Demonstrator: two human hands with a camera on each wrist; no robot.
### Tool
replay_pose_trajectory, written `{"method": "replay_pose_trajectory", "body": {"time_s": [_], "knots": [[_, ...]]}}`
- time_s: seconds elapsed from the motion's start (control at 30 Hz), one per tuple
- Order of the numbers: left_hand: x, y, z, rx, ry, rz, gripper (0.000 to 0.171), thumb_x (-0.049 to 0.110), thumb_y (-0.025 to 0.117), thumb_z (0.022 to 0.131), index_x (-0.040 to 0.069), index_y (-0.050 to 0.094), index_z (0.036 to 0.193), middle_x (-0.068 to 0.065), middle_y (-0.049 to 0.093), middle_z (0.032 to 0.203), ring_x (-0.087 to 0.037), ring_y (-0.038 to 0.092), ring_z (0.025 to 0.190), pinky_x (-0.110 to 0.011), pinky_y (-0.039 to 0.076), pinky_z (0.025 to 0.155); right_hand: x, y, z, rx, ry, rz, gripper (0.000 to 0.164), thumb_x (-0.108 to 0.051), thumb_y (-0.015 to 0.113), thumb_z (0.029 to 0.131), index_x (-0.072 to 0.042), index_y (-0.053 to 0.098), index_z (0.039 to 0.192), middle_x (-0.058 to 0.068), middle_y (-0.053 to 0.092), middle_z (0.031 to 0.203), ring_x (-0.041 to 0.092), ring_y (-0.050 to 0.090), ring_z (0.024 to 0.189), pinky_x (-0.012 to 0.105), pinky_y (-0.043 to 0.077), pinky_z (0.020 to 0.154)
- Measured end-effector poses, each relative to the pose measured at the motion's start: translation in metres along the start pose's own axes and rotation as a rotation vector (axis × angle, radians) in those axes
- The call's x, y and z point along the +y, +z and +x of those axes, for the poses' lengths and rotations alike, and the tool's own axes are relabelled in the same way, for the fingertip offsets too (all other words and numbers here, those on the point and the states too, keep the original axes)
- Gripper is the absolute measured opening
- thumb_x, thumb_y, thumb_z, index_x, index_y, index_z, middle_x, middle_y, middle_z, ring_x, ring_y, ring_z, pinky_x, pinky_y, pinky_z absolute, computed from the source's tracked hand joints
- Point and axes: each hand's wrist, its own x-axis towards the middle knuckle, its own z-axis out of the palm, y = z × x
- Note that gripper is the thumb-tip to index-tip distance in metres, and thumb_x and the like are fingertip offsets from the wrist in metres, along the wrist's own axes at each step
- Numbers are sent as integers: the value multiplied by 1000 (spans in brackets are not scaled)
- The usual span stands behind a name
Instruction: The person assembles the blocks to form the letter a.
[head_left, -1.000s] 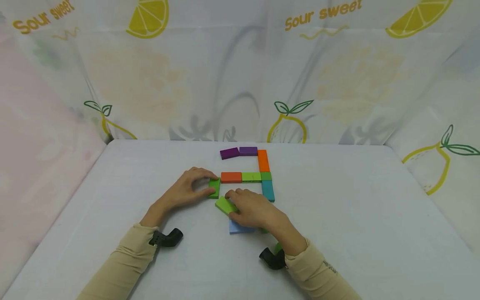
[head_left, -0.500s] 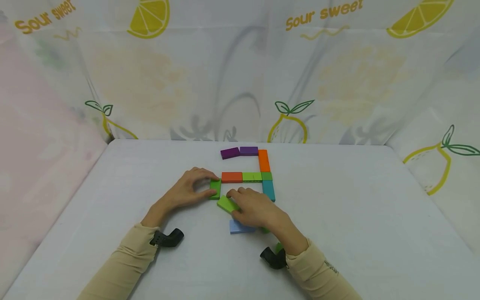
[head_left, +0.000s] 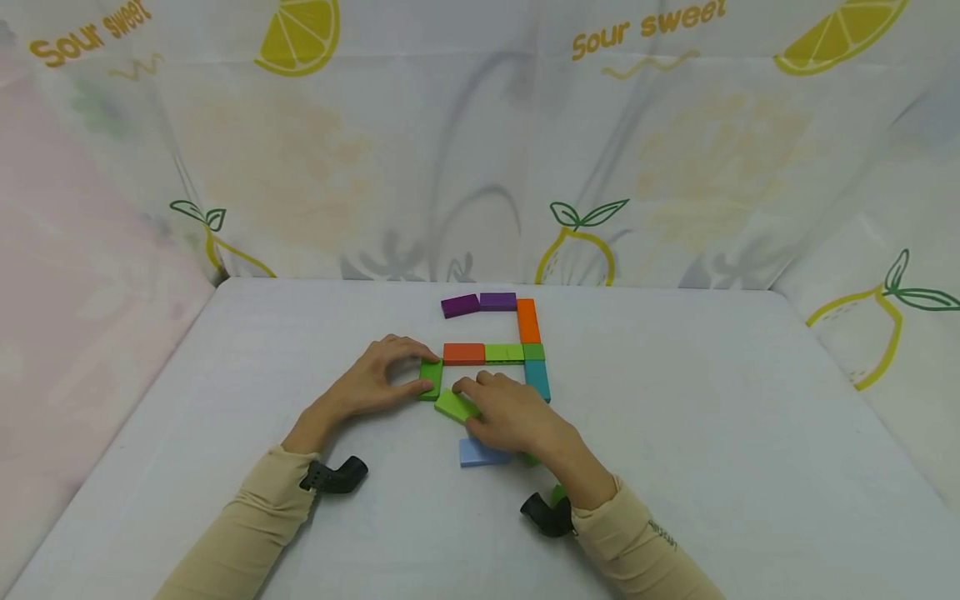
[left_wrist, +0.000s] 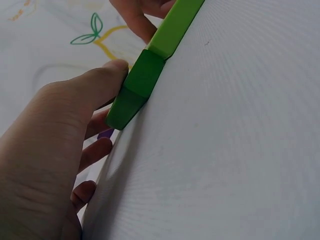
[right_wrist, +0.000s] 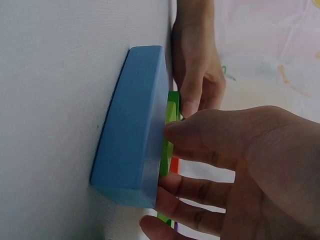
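My left hand (head_left: 378,375) pinches a dark green block (head_left: 431,379) between thumb and fingers, at the left end of a row on the table. With its thumb and fingers, my right hand (head_left: 510,414) grips a lime green block (head_left: 454,406), which lies slanted. In the left wrist view, one end of the lime block (left_wrist: 175,30) meets the dark green block (left_wrist: 142,77). A light blue block (head_left: 480,452) lies just in front of the right hand, partly covered by it; the right wrist view shows this blue block (right_wrist: 127,125) close up.
Behind the hands, a red-orange block (head_left: 463,354), a lime block (head_left: 504,353) and a small green block (head_left: 533,352) form a row. A teal block (head_left: 537,381), an orange block (head_left: 528,321) and two purple blocks (head_left: 498,302) adjoin it. More green (head_left: 558,495) shows by the right wrist.
The lime block in my right hand has shifted slightly away from the blue block and closer to the dark green one. My left hand stays on the dark green block.
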Motion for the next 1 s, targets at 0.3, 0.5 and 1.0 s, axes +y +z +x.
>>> {"method": "replay_pose_trajectory", "body": {"time_s": [0.3,0.5,1.0], "knots": [[2,-1,1,-6,-5,-10,35,26,76,79,21,65,112,7,65,113,-14,53,107,-39,36,93,1,0,1,3,-1,0,40,-22,57,91,-21,54,131,3,59,106,15,53,87,29,49,63],[4,-2,0,-11,-26,-11,36,28,76,79,22,65,113,8,65,114,-13,52,108,-39,35,93,1,0,0,2,1,4,40,-22,57,90,-20,54,130,4,59,105,15,53,86,29,48,62],[6,-1,0,-15,-44,-9,35,29,75,81,22,65,114,6,63,116,-15,51,111,-43,35,94,3,0,0,-1,-3,8,41,-22,57,91,-20,53,132,3,59,109,15,55,90,30,49,64]]}}
